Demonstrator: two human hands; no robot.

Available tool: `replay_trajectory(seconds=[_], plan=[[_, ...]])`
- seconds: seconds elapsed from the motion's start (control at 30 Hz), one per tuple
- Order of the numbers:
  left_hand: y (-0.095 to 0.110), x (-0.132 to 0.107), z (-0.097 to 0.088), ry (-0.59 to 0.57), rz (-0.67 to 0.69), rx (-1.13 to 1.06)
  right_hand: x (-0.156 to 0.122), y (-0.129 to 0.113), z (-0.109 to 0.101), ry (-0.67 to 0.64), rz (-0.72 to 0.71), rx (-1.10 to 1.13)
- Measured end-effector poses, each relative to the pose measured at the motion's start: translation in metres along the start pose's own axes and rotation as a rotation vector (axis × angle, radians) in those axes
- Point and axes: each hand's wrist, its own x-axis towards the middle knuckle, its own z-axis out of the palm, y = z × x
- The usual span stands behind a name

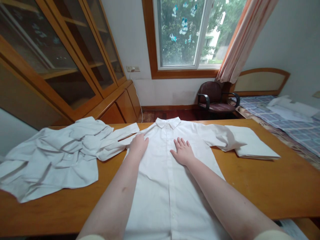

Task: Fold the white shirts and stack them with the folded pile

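Observation:
A white button-up shirt [155, 180] lies spread front side up, with its collar at the far edge of the table and its button band running toward me. My left hand [138, 145] is at the shirt's left shoulder, near the sleeve, its fingers curled down and closed on the cloth. On the right of the chest, my right hand [183, 152] rests flat with its fingers spread. The shirt's right sleeve reaches out sideways onto a folded white garment [255, 143]. Its left sleeve meets a crumpled pile of white shirts [62, 156].
Everything lies on a wooden table [262, 181]. Beyond it stand a glass-door cabinet [75, 50] at the left, a maroon armchair [212, 96] under the window, and a bed [282, 113] with a checked cover at the right. A white cord [137, 95] hangs from the wall socket.

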Motion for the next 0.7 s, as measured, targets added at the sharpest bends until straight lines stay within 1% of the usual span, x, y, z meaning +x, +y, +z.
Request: replay_trajectory(seconds=[0.07, 0.1, 0.13, 0.27, 0.3, 0.37, 0.43, 0.47, 0.53, 0.6, 0.63, 0.67, 0.7], plan=[[-0.015, 0.009, 0.007, 0.100, 0.002, 0.062, 0.002, 0.000, -0.001, -0.041, 0.006, 0.003], [-0.021, 0.011, 0.012, 0.123, -0.006, 0.096, 0.004, 0.000, -0.001, -0.060, 0.012, 0.005], [-0.027, 0.011, 0.017, 0.122, -0.009, 0.127, 0.005, -0.001, -0.001, -0.070, 0.021, 0.007], [-0.045, 0.014, 0.036, 0.010, 0.035, 0.175, 0.005, -0.002, 0.002, -0.020, 0.048, 0.013], [-0.047, 0.015, 0.039, -0.009, 0.049, 0.168, 0.005, -0.001, 0.002, -0.009, 0.045, 0.018], [-0.051, 0.019, 0.040, -0.011, 0.072, 0.132, 0.004, 0.001, 0.003, 0.001, 0.028, 0.030], [-0.053, 0.021, 0.033, 0.043, 0.080, 0.055, 0.004, 0.003, 0.001, 0.012, 0.004, 0.043], [-0.054, 0.021, 0.027, 0.100, 0.069, 0.014, 0.004, 0.004, 0.000, 0.020, -0.009, 0.049], [-0.058, 0.017, 0.010, 0.262, -0.001, -0.037, 0.004, 0.006, -0.002, 0.031, -0.026, 0.057], [-0.066, 0.010, -0.008, 0.430, -0.167, 0.003, 0.005, 0.007, -0.003, 0.038, -0.031, 0.060], [-0.072, 0.006, -0.016, 0.482, -0.259, 0.027, 0.005, 0.007, -0.003, 0.041, -0.031, 0.061], [-0.078, 0.003, -0.022, 0.505, -0.348, 0.045, 0.006, 0.007, -0.003, 0.045, -0.031, 0.062], [-0.085, 0.001, -0.027, 0.490, -0.433, 0.053, 0.006, 0.007, -0.003, 0.048, -0.032, 0.064]])
